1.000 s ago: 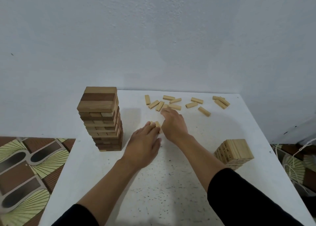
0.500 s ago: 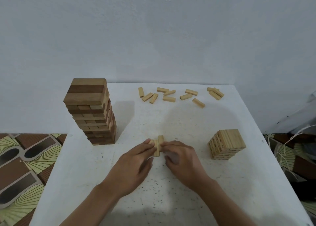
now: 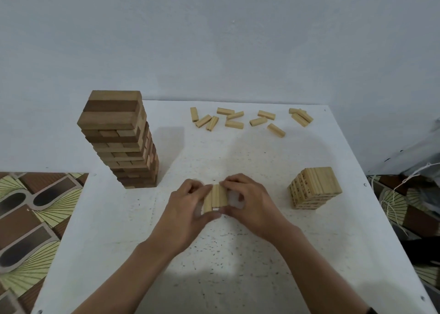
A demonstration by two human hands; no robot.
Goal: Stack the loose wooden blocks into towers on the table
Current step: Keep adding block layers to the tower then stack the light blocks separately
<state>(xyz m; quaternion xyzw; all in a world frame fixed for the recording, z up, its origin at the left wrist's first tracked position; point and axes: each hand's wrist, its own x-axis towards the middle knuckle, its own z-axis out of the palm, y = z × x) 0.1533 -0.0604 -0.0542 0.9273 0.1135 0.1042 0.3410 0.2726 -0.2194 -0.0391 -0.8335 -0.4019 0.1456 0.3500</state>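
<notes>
Head view: staggered earlier, the three blocks [image 3: 215,198] now lie squared side by side.
Left hand [image 3: 188,209] and right hand [image 3: 250,209] pinch the row's flanks with curled fingers, at the middle of the table [image 3: 238,278]; long axes point away from the person.

White table [image 3: 238,278]: tall tower [image 3: 119,140], short stack [image 3: 314,187], loose blocks [image 3: 234,124], three-block row [image 3: 215,198].
</notes>
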